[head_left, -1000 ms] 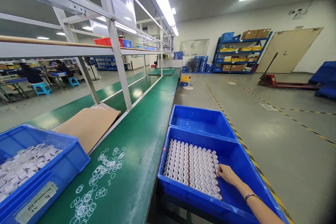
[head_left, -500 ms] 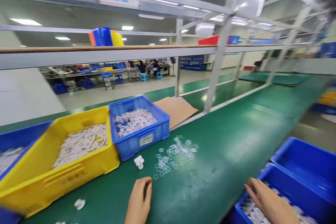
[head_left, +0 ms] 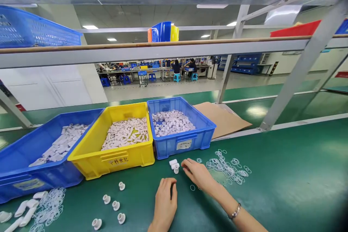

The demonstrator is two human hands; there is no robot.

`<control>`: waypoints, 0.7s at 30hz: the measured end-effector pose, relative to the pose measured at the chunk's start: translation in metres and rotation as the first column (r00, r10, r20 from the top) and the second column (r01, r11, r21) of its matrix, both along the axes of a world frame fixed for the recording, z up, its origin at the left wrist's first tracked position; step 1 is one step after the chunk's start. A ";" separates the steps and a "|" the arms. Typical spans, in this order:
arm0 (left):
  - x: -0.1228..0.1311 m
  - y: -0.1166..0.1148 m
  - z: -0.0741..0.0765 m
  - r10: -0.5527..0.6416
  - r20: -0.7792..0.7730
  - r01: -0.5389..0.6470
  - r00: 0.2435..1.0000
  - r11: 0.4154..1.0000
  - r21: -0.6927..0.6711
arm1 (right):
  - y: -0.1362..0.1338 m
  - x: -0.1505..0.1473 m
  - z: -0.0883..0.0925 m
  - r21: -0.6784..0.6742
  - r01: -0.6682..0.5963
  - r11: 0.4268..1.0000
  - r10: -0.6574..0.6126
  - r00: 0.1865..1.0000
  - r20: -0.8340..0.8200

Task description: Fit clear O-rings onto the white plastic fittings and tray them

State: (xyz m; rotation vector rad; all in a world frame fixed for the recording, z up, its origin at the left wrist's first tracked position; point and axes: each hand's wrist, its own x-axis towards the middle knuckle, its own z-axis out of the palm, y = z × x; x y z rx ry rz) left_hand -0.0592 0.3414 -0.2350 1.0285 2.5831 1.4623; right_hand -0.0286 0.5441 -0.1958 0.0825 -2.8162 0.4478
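Observation:
My left hand (head_left: 165,203) rests low over the green work surface (head_left: 293,188), fingers curled and thumb tip close to the index finger; whatever may be between them is hidden. My right hand (head_left: 199,174), wearing a bracelet (head_left: 236,211), reaches in from the right with its fingers stretched out and slightly bent. Its fingertips are just beside a small cluster of white plastic fittings (head_left: 174,165), and I see nothing held in it. Right of that hand lie scattered thin clear rings (head_left: 230,168). Several white flanged fittings (head_left: 116,205) stand to the left of my left hand.
Along the back stand a blue bin (head_left: 185,148), a yellow bin (head_left: 114,160) and a larger blue bin (head_left: 40,179), each holding white parts. Cardboard (head_left: 221,117) lies behind. More rings (head_left: 50,206) and white elbow-shaped pieces (head_left: 28,210) lie front left. A metal post (head_left: 296,79) rises at right.
My right hand has moved left from over the blue bin of white parts to the small cluster of fittings. The view has swung left. My left hand keeps nearly the same curled shape.

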 end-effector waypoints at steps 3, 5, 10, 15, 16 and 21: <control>0.001 0.002 -0.002 -0.015 0.016 0.015 1.000 1.000 -0.027 | 0.004 -0.018 -0.004 0.027 -0.041 0.999 0.040 0.999 0.016; 0.001 0.003 -0.004 -0.019 0.020 0.019 1.000 0.999 -0.034 | 0.004 -0.024 -0.003 0.044 -0.055 0.998 0.054 0.998 0.023; -0.001 0.003 -0.006 -0.028 0.027 0.028 0.999 0.999 -0.027 | 0.001 -0.030 0.002 0.068 -0.040 0.997 0.040 0.999 -0.001; 0.000 0.004 -0.004 -0.027 0.063 0.026 0.998 1.000 0.009 | 0.005 -0.025 0.010 0.051 0.010 0.999 -0.007 0.998 -0.058; 0.001 0.005 -0.003 -0.033 0.085 0.030 0.996 0.999 0.026 | 0.006 -0.020 0.011 0.043 0.027 0.999 -0.024 0.997 -0.071; 0.008 0.007 0.002 -0.153 0.350 0.080 0.924 0.974 0.212 | -0.007 0.026 0.010 -0.070 0.163 0.984 -0.168 0.984 -0.063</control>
